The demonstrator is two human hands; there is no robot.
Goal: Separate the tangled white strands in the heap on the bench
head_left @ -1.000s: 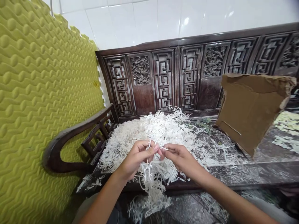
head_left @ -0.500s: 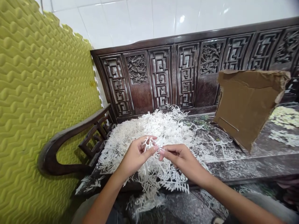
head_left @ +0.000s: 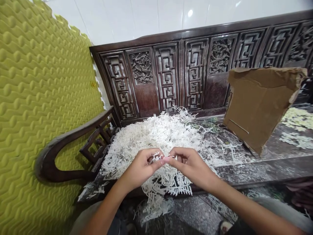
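My left hand [head_left: 139, 169] and my right hand [head_left: 192, 164] meet above a large heap of fine white branching sprigs [head_left: 156, 140]. The fingers of my left hand pinch a small white sprig [head_left: 155, 158], and its far end reaches the fingertips of my right hand. Part of the sprig is hidden by my fingers. The heap lies on the bench seat, and strands of it trail over the front edge below my wrists.
A torn cardboard sheet [head_left: 256, 107] leans upright at the right of the dark carved wooden bench [head_left: 166, 78]. Smaller white patches [head_left: 297, 125] lie further right. Yellow-green foam padding [head_left: 41, 98] covers the left wall above the curved armrest [head_left: 70, 147].
My hands have drawn closer together, and the small sprig now lies more crosswise between my fingertips. The whole view has shifted slightly, with the bench lying higher and further left.
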